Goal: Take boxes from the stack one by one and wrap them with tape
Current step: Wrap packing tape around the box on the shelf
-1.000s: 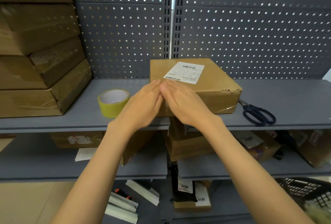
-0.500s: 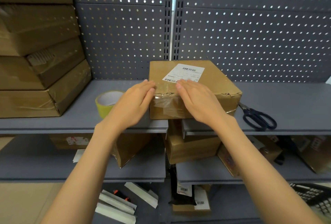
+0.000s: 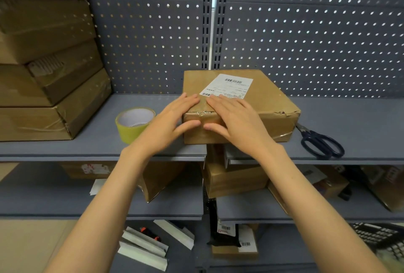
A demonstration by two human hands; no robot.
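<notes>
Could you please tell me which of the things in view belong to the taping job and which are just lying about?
Part of the job:
labelled box, pressed by left hand and right hand
tape roll
scissors
stack of boxes

Lying about:
parcels on the lower shelf
white packets
black basket

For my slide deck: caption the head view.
Both hands, left and right, press tape flat over the labelled box edge.

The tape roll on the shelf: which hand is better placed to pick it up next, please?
Probably the left hand: the tape roll sits just to its left, while the right hand lies on the box, farther away.
</notes>
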